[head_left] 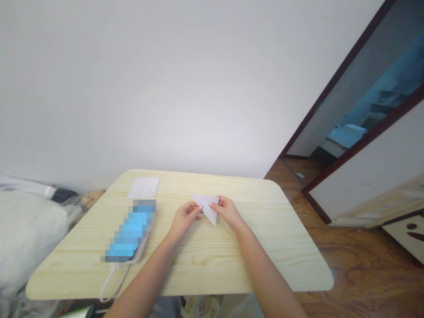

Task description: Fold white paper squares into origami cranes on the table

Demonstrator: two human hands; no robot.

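Between my two hands is a small piece of white paper (208, 207), folded to a triangle with one corner pointing down toward me. My left hand (186, 219) pinches its left edge, thumb on top. On the upper right side, my right hand (228, 212) grips the paper with the thumb pressed on its face and the fingers behind. The paper is held just over the wooden table (212, 269); whether it touches the top I cannot tell.
A blurred-out phone (130, 234) with a white cable (106, 285) lies on the table's left side. Behind it is a flat stack of white paper (144, 187). A white wall (198, 88) stands at the back. A doorway (331, 110) opens at right.
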